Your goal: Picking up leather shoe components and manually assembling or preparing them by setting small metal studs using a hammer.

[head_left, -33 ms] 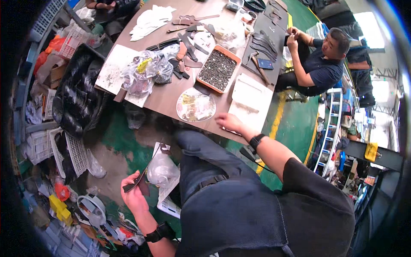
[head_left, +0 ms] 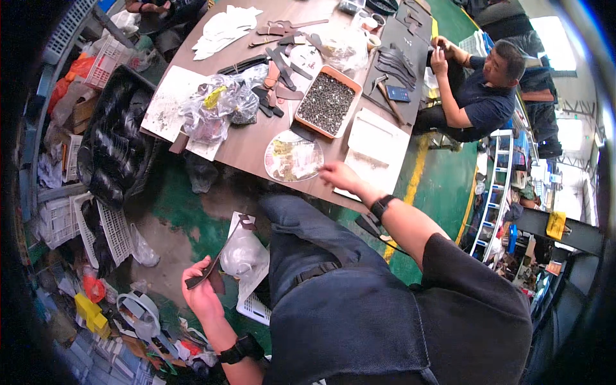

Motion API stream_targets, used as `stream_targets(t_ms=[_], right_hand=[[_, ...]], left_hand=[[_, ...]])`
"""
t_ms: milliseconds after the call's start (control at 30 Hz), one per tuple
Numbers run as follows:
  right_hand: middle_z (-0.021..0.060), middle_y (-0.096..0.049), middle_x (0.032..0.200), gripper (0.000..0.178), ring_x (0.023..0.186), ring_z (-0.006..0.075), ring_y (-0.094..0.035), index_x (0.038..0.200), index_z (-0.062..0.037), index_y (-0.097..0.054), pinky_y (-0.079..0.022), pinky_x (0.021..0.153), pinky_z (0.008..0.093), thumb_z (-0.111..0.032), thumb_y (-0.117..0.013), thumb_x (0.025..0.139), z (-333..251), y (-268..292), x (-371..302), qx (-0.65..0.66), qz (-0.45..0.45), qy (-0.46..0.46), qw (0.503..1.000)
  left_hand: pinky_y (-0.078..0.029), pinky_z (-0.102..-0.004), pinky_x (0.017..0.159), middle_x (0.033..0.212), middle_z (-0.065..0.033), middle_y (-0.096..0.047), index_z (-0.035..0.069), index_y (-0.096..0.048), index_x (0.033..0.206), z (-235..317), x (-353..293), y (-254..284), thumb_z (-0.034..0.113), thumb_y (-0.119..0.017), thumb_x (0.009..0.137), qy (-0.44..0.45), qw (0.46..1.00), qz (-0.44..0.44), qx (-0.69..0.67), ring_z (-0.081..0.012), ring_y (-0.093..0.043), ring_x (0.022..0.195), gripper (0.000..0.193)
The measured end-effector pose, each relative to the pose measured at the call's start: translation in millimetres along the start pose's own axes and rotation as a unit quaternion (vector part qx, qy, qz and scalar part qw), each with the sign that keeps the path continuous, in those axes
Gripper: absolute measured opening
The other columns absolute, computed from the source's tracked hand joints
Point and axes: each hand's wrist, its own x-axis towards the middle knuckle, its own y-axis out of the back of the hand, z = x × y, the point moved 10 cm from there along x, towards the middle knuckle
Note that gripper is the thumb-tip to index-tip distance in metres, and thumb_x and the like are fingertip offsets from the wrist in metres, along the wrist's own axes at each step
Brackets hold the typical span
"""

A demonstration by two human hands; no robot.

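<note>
My left hand (head_left: 204, 296) is out to the left of my legs, past the table's edge. Its fingers are closed on a dark brown leather strap (head_left: 208, 271), whose narrow end rises toward a white plastic bag. At the near edge of the table, my right hand (head_left: 343, 178) hovers by the right rim of a round mat with a picture on it (head_left: 292, 157). Its fingers are curled together; whatever they pinch, if anything, is too small to make out. Just beyond lies a shallow orange-rimmed tray (head_left: 308, 123) full of small metal pieces.
A white board (head_left: 378, 168) lies right of my right hand, with a hammer (head_left: 390, 102) and dark straps (head_left: 394, 67) beyond. Clear bags (head_left: 208, 112) and leather pieces (head_left: 279, 70) cover the table's left. A co-worker (head_left: 478, 90) sits at right. Crates (head_left: 115, 228) stand on the floor.
My right hand has shifted slightly left, closer to the round mat's rim. The left hand still holds the strap in nearly the same place.
</note>
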Motion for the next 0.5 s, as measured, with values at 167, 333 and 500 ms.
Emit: stream_targets(t_ms=[167, 333, 500], right_hand=[[0.0102, -0.070, 0.083, 0.036, 0.063, 0.0150, -0.066, 0.114, -0.0043, -0.066, -0.053, 0.060, 0.0300, -0.025, -0.063, 0.085, -78, 25, 118, 0.089, 0.122, 0.075, 0.986], [0.0078, -0.066, 0.082, 0.040, 0.064, 0.0125, -0.061, 0.114, 0.0021, -0.059, -0.050, 0.052, 0.0286, -0.021, -0.067, 0.083, -107, 67, 251, 0.115, 0.287, 0.041, 0.950], [0.0245, -0.062, 0.114, 0.055, 0.110, 0.0382, -0.061, 0.116, 0.0018, -0.051, -0.049, 0.093, 0.0460, -0.029, -0.068, 0.074, -135, 78, 316, 0.071, 0.337, -0.109, 0.932]], left_hand=[[-0.041, -0.0471, 0.104, 0.104, -0.0191, -0.063, 0.005, -0.050, 0.087, -13, 19, -5, 0.001, -0.057, 0.086, 0.059, 0.997, -0.008, 0.042, -0.0336, -0.058, 0.110, 0.008], [-0.043, -0.0437, 0.100, 0.102, -0.0190, -0.064, 0.004, -0.049, 0.084, -6, 41, -8, 0.007, -0.057, 0.089, 0.102, 0.987, 0.040, 0.115, -0.0321, -0.061, 0.106, 0.009], [-0.045, -0.0477, 0.096, 0.094, -0.0196, -0.066, 0.005, -0.050, 0.081, 5, 65, 9, 0.013, -0.061, 0.088, 0.127, 0.971, 0.100, 0.177, -0.0327, -0.063, 0.099, 0.015]])
